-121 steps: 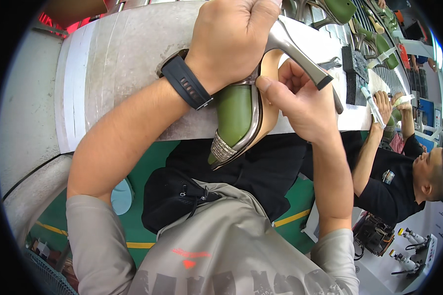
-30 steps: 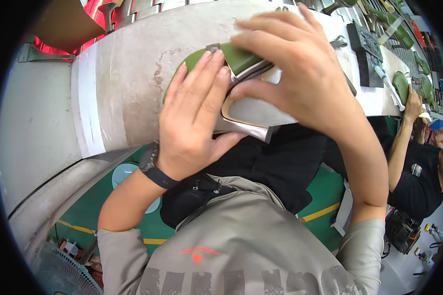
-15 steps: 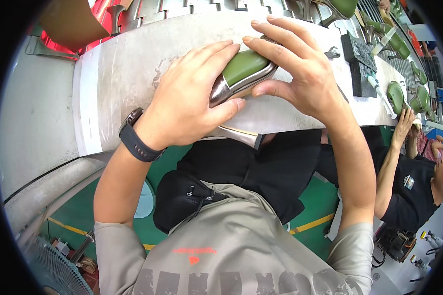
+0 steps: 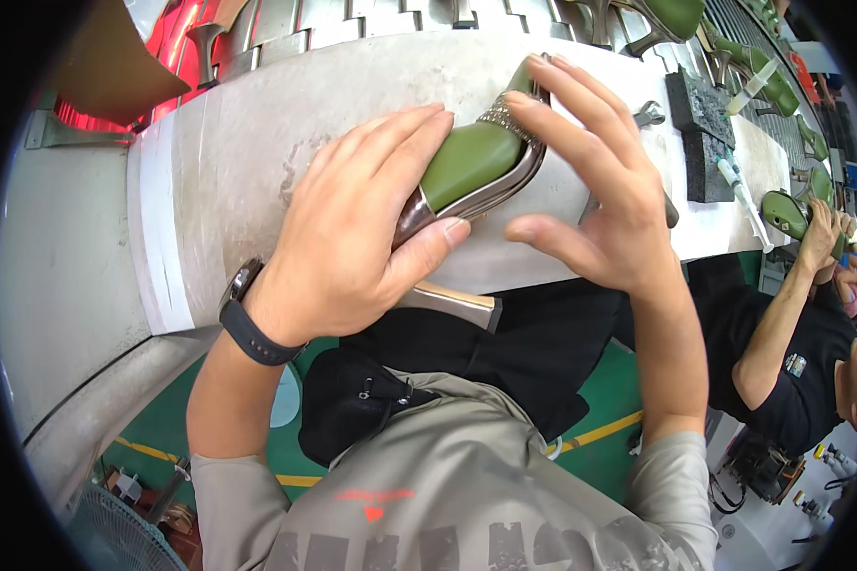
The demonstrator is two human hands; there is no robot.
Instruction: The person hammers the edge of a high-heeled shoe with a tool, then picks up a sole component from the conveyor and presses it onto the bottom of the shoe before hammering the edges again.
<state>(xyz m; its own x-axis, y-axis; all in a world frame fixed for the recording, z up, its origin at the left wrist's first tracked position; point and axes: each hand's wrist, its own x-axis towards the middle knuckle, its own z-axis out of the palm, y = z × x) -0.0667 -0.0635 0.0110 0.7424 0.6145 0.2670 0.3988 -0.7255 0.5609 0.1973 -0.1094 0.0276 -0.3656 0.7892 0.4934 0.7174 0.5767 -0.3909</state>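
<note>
A green high-heeled shoe (image 4: 474, 164) with shiny dark trim and a studded band (image 4: 505, 116) lies tilted between my hands above the pale worktop. My left hand (image 4: 343, 224) wraps the heel end, thumb on the near side. The slim metallic heel (image 4: 457, 303) sticks out beneath it, toward me past the table edge. My right hand (image 4: 605, 176) is at the toe end, its fingertips near or touching the studded band and toe. Its fingers are stretched and its thumb stands away from the shoe.
A wrench (image 4: 649, 114), dark blocks (image 4: 703, 133) and a syringe (image 4: 745, 202) lie at the right of the worktop (image 4: 229, 162). A slatted metal conveyor (image 4: 352, 33) carrying green shoes runs behind. At right, a person in black (image 4: 781, 352) handles another green shoe (image 4: 784, 213). A red glow (image 4: 167, 76) shows far left.
My right thumb has come away from the shoe's near side and the hand has opened wider. More of the toe and studded band shows. The shoe and my left hand have shifted slightly left and nearer.
</note>
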